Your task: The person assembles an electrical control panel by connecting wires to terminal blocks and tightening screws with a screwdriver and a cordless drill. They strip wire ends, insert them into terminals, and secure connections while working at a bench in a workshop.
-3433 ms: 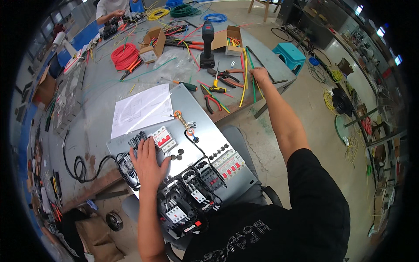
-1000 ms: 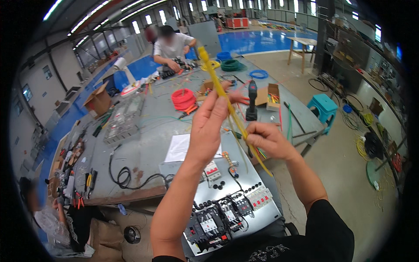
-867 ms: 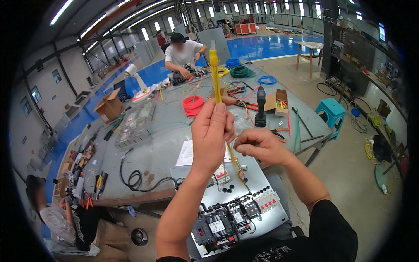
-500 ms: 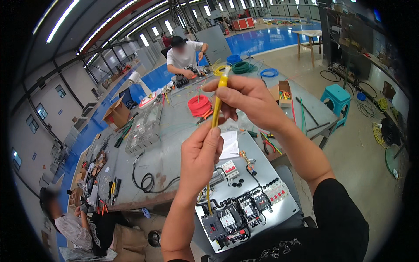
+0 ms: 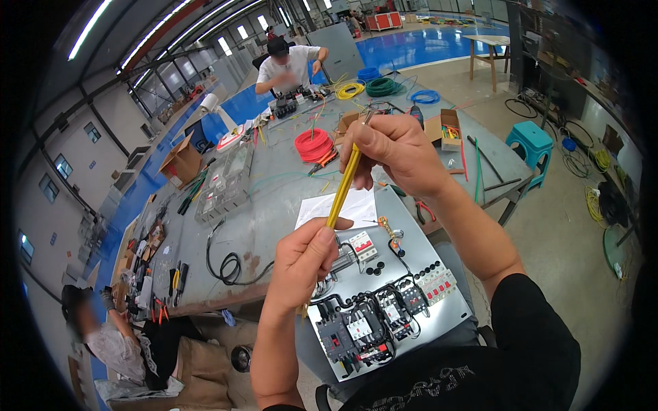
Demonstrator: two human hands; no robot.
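Note:
A yellow wire (image 5: 344, 186) runs slantwise between my two hands, above a mounting plate (image 5: 449, 327). My right hand (image 5: 397, 154) pinches its upper end, where a silver metal tip (image 5: 368, 118) sticks out past the fingers. Lower down, my left hand (image 5: 301, 264) closes round the wire between thumb and fingers. Beneath my hands the plate carries a red-and-white circuit breaker (image 5: 363, 245), a dark moulded breaker (image 5: 336, 342), contactors (image 5: 392, 312) with black wiring, and a row of small modules with red parts (image 5: 436, 284).
White paper (image 5: 315, 209) lies behind the plate. On the grey table (image 5: 274, 181) are a red wire coil (image 5: 314, 145), black cable (image 5: 229, 270), red-handled pliers (image 5: 425, 211) and a cardboard box (image 5: 449, 133). One co-worker (image 5: 291, 68) works across the table; another (image 5: 113, 342) sits at left.
My right hand has moved slightly right and down, now covering more of the wire's upper end. My left hand has shifted a little left and down. The paper shows more.

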